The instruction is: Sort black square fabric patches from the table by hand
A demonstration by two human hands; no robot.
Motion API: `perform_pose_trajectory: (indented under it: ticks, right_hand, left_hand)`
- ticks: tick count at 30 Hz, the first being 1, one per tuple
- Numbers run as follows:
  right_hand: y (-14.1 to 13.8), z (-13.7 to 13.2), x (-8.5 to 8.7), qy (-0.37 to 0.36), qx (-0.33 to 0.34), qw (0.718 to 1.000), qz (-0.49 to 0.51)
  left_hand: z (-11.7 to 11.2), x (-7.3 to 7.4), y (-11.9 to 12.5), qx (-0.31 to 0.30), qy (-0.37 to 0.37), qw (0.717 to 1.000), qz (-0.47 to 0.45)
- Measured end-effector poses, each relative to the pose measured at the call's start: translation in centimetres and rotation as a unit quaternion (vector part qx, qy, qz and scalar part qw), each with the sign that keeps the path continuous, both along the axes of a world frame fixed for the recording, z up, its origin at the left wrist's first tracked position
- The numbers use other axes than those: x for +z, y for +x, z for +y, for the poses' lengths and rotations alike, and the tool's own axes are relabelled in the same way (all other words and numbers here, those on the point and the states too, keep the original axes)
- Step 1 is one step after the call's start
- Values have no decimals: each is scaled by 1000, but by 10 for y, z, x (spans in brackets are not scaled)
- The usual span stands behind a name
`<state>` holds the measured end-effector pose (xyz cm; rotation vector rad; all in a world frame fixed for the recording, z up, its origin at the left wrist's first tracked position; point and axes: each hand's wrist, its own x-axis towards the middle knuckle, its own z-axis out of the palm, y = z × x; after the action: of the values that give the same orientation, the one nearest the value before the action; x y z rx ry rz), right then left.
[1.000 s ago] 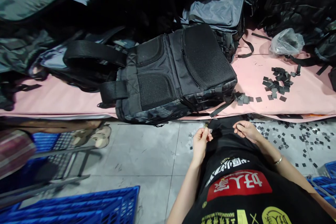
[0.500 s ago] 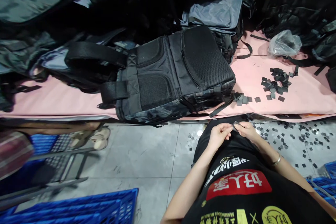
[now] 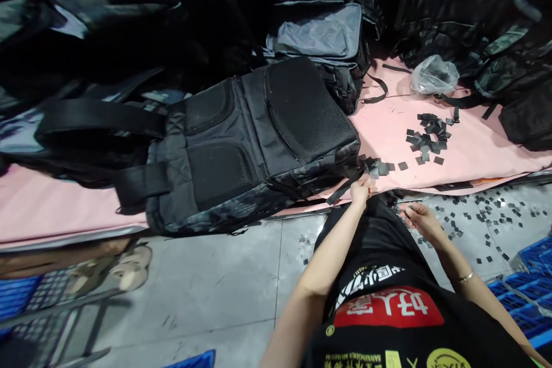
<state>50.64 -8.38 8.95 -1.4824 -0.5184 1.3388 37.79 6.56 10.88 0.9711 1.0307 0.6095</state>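
Observation:
My left hand (image 3: 362, 191) is at the table's front edge, just below a small pile of dark squares (image 3: 382, 168). Its fingers are pinched together; what they hold, if anything, is hidden. My right hand (image 3: 419, 219) hangs lower, past the table edge and beside my lap, with curled fingers. A small dark piece seems to show at its fingertips. To the left of my left hand lies a black backpack (image 3: 254, 132), its padded back facing up. A thin strap (image 3: 340, 191) from it runs down beside that hand.
A larger heap of dark squares (image 3: 426, 138) lies on the pink table cover (image 3: 487, 149), near a clear plastic bag (image 3: 435, 75). More backpacks, one opened (image 3: 319, 34), crowd the back. Squares litter the tiled floor (image 3: 215, 287). Blue crates (image 3: 517, 299) stand at lower right.
My hands, together on a small dark square before, have moved apart. The left went up to the table edge; the right went right and slightly down. The view has shifted to the right.

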Motion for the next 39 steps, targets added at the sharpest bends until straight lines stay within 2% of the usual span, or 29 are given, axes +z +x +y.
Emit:
perform_pose_trajectory:
  ticks: [4, 7, 10, 14, 17, 20, 23, 25, 27, 29, 33, 36, 39]
  right_hand:
    - [-9, 8, 0, -3, 42, 999, -33]
    - [-21, 17, 6, 7, 68, 997, -26]
    - [-33, 24, 10, 20, 71, 997, -24]
    - [-39, 24, 13, 32, 87, 996, 10]
    - [-38, 20, 17, 43, 126, 988, 80]
    - [-40, 19, 23, 42, 142, 984, 98]
    - [-45, 22, 28, 25, 122, 989, 80]
    - [-45, 25, 30, 16, 74, 995, 66]
    - [-43, 26, 31, 14, 31, 998, 52]
    - [-38, 27, 32, 20, 21, 999, 45]
    - [-32, 26, 33, 31, 25, 998, 38]
    - [-37, 25, 32, 36, 4, 998, 47]
    - [-44, 26, 30, 36, 14, 997, 71]
  left_hand:
    - [-27, -6, -10, -72, -22, 997, -6]
    - [-50, -2, -25, -120, -23, 992, -39]
    - [-63, 6, -39, -101, -2, 994, -30]
    - [-67, 17, -50, -91, -3, 996, -27]
    - [-70, 21, -52, -102, -87, 985, -108]
    - [-75, 18, -50, -72, -160, 972, -158]
    - [-77, 14, -49, -20, -139, 981, -135]
    - [-74, 12, -52, 6, -111, 986, -125]
    - [-70, 12, -57, 24, -95, 987, -125]
    - [-67, 14, -61, 31, -89, 987, -132]
    - [-69, 18, -65, 7, -93, 984, -154]
    - [-73, 21, -63, -23, -89, 983, -161]
    - [-75, 24, -60, -49, -69, 985, -153]
